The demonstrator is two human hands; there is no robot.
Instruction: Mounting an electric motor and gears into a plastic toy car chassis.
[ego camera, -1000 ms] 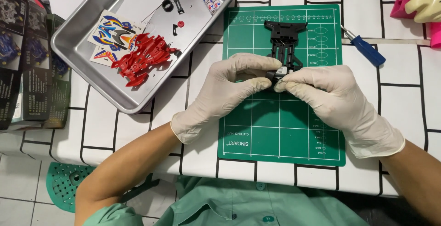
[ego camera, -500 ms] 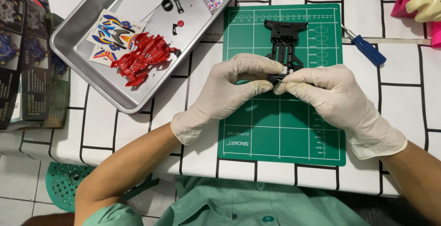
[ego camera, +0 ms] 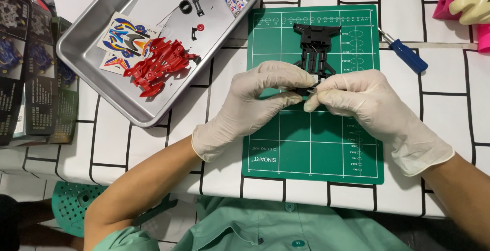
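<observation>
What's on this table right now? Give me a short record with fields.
Left hand: gloved, pinching the near end of the black plastic frame
Right hand: gloved, fingertips meeting the left at that same end
Surface: green cutting mat on a tiled table
Metal tray: red plastic parts, sticker sheet, two small batteries
Beside mat: blue-handled screwdriver

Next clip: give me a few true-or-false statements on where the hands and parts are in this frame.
1. Both hands, left and right, wear pale gloves. True.
2. The black chassis lies in the tray. False: it lies on the green mat.
3. The red parts are in the tray. True.
4. The screwdriver is in the right hand. False: it lies on the table, right of the mat.
</observation>
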